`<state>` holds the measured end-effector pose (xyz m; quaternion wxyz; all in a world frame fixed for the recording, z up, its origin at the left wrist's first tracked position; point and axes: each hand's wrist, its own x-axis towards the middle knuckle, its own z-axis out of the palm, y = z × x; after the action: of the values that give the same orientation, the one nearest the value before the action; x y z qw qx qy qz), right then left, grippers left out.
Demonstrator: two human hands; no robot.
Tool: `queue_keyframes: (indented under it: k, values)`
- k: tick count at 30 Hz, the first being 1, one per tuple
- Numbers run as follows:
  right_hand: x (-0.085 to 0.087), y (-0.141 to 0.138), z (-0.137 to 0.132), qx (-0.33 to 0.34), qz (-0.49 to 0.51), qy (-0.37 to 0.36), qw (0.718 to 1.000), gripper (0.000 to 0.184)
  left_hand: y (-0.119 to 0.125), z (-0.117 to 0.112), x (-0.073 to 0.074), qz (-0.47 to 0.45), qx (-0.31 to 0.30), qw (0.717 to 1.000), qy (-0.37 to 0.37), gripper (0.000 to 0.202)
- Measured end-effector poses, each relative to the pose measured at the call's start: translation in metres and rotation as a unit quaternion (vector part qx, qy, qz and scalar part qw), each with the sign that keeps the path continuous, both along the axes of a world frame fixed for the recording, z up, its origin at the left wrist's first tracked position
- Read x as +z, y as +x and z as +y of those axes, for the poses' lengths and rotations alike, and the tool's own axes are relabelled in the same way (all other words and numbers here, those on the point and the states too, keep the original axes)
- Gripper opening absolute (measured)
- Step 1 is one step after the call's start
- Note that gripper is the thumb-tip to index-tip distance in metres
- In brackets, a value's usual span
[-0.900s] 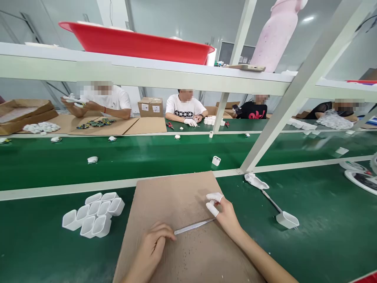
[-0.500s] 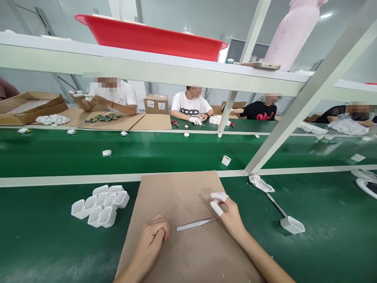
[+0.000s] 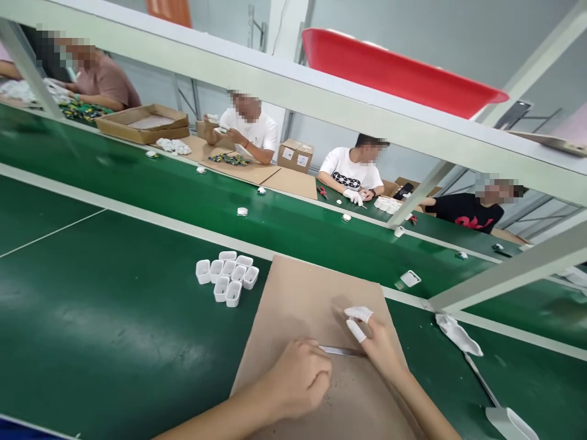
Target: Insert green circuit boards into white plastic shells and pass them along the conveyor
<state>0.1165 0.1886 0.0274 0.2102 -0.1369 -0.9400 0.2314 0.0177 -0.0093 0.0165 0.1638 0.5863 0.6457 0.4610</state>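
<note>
A thin, flat metal strip (image 3: 342, 351) lies low across a sheet of cardboard (image 3: 293, 299), between the person's two hands, and only its middle stretch can be seen. The left hand (image 3: 300, 376) covers one end. Its bare fingers are curled in and mostly closed, with the tips turned away, so I cannot tell whether it grips the strip or merely rests over it. The other end disappears at the base of the right thumb. The right hand (image 3: 380, 345) wears white covers on thumb and forefinger; these two are bent towards each other, slightly parted, and nothing shows between them. The remaining fingers of that hand are hidden behind it.

Left of the cardboard, a tight cluster of white cups (image 3: 233, 294) stands on the green tabletop (image 3: 114, 318); the front ones partly hide those at the back. To the right lie a crumpled white piece (image 3: 458, 335), whose material is hard to make out, and a thin rod (image 3: 481, 377) running from it down to another white cup (image 3: 504, 421), which the bottom edge cuts off.

Beyond, small white pieces, too small to identify, sit along the green belt (image 3: 298, 223). On the shelf (image 3: 257, 67) above, the rim of a red tray (image 3: 398, 76) hides most of what is in it.
</note>
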Motion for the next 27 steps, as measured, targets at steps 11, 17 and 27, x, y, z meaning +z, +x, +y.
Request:
queue_keyframes:
  k: [11,17,27]
  values:
    - [0.001,-0.157,-0.118,0.168,-0.170,0.146,0.960,0.033,0.003,-0.003,-0.001,0.182,0.031,0.961,0.208,0.030]
    - [0.003,-0.184,-0.130,0.134,-0.207,0.189,0.951,0.019,-0.001,-0.006,0.010,0.163,0.088,0.941,0.283,0.040]
    - [-0.003,-0.194,-0.122,0.130,-0.201,0.189,0.952,0.018,-0.006,-0.004,0.007,0.150,0.104,0.940,0.288,0.034]
